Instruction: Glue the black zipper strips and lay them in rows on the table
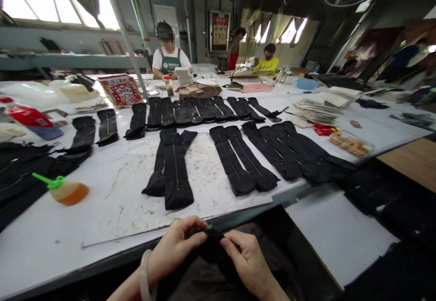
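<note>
Both of my hands are over my lap at the table's near edge, gripping a black fabric piece (218, 248). My left hand (180, 242), with a pale bangle (145, 273) on the wrist, pinches its upper left edge between thumb and fingers. On the opposite edge, my right hand (247, 258) has its fingers curled round the cloth. The lower part of the piece blends into dark clothing. Just beyond lie a black zippered fabric piece (177, 169) on top of another, and to the right a pair of similar pieces (235, 160).
More black zippered pieces (190, 112) line the white table (112, 219). An orange-filled bottle with green spout (70, 192) lies left. Stacked pale sheets (320, 105) and a clear food box (350, 144) sit right. Across the table works a person in an apron (170, 60).
</note>
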`<state>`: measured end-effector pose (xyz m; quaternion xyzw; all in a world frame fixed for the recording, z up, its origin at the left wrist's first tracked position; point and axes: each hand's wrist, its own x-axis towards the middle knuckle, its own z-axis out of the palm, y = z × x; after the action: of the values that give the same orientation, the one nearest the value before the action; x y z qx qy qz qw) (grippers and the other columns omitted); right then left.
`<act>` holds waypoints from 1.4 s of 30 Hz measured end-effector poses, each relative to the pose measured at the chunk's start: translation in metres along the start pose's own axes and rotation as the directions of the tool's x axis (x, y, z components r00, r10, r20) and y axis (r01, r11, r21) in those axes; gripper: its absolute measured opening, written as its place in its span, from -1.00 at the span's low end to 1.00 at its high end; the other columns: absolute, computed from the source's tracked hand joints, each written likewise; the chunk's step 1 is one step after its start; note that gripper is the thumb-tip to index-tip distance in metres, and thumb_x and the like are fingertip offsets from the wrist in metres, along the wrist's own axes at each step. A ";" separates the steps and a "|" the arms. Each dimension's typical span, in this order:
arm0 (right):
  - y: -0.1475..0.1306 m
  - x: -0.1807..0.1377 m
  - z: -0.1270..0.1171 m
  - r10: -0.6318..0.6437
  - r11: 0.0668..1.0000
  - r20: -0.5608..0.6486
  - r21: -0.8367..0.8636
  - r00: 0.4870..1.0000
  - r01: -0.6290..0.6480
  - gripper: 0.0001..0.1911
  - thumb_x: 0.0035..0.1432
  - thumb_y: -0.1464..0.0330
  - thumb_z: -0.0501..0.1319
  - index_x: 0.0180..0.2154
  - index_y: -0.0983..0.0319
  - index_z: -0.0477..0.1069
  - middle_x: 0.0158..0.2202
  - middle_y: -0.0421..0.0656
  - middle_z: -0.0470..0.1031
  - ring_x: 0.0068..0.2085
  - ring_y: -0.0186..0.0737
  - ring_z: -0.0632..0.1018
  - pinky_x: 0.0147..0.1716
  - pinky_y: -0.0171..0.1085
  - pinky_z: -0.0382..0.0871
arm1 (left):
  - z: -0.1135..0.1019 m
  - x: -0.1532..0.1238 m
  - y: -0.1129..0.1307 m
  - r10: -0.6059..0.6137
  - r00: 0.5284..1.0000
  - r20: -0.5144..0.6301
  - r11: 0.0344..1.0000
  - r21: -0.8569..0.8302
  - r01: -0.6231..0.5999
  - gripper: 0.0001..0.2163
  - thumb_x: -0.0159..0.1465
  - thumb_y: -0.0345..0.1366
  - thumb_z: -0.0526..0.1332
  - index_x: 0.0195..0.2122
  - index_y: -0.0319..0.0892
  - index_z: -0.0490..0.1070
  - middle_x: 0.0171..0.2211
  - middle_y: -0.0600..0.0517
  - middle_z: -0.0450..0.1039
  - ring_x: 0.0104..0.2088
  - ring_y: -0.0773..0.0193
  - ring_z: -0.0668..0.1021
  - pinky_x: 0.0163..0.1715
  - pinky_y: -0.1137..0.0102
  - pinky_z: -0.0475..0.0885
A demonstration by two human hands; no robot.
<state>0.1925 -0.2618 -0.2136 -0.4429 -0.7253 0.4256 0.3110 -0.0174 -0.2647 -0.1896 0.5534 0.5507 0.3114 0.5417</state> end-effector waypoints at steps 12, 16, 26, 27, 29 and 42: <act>-0.013 0.014 -0.025 -0.834 0.231 0.234 -0.676 0.500 0.700 -0.68 0.27 0.55 0.03 -0.05 0.40 0.48 -0.28 0.04 0.60 -0.20 0.01 0.61 -0.28 -0.07 0.57 | 0.011 0.005 -0.001 -0.105 0.990 0.091 0.883 -0.449 0.135 -0.63 -0.06 -0.06 0.47 -0.39 -0.25 0.49 -0.51 0.12 0.39 -0.48 0.39 0.35 -0.38 0.44 0.22; -0.022 0.019 -0.035 -0.818 0.163 0.331 -0.652 0.471 0.741 -0.63 0.26 0.57 -0.04 -0.09 0.48 0.49 -0.25 0.09 0.60 -0.18 0.00 0.59 -0.23 -0.04 0.56 | 0.013 0.004 0.004 -0.102 0.987 0.127 0.866 -0.477 0.151 -0.64 -0.05 -0.06 0.47 -0.42 -0.25 0.49 -0.53 0.10 0.39 -0.49 0.38 0.36 -0.39 0.44 0.22; -0.012 0.015 -0.019 -0.819 0.337 0.134 -0.674 0.557 0.657 -0.66 0.26 0.57 -0.08 -0.13 0.44 0.44 -0.29 0.07 0.54 -0.17 -0.01 0.54 -0.18 -0.06 0.48 | 0.019 0.002 0.016 -0.133 0.986 0.105 0.853 -0.495 0.168 -0.67 -0.08 -0.13 0.47 -0.43 -0.25 0.46 -0.55 0.12 0.38 -0.51 0.41 0.33 -0.43 0.45 0.21; -0.012 0.015 -0.015 -0.802 0.407 0.072 -0.661 0.593 0.631 -0.69 0.26 0.57 -0.06 -0.13 0.40 0.42 -0.29 0.05 0.53 -0.16 -0.03 0.53 -0.16 -0.07 0.47 | 0.020 0.002 0.016 -0.131 0.987 0.093 0.861 -0.483 0.160 -0.68 -0.06 -0.13 0.45 -0.44 -0.24 0.46 -0.55 0.12 0.38 -0.51 0.40 0.33 -0.43 0.45 0.21; -0.016 0.015 -0.008 -0.736 0.563 -0.068 -0.613 0.674 0.553 -0.76 0.25 0.58 -0.01 -0.18 0.31 0.38 -0.29 -0.01 0.50 -0.17 -0.08 0.52 -0.14 -0.10 0.46 | 0.022 0.001 0.015 -0.103 0.993 0.059 0.897 -0.427 0.118 -0.72 -0.03 -0.14 0.42 -0.45 -0.22 0.45 -0.55 0.13 0.36 -0.50 0.38 0.32 -0.43 0.44 0.22; -0.050 0.027 -0.033 0.110 0.982 0.125 0.139 0.986 -0.128 -0.87 0.08 0.50 0.15 -0.49 0.23 0.34 -0.36 -0.19 0.44 -0.27 -0.25 0.46 -0.22 -0.28 0.32 | 0.014 -0.002 0.024 -0.021 0.999 0.033 1.000 -0.013 0.022 -0.86 0.11 -0.26 0.27 -0.38 -0.20 0.56 -0.47 0.06 0.51 -0.43 0.28 0.45 -0.37 0.42 0.34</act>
<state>0.1894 -0.2382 -0.1520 -0.4357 -0.6812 0.5209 0.2736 0.0016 -0.2652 -0.1699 0.5488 0.5455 0.3000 0.5579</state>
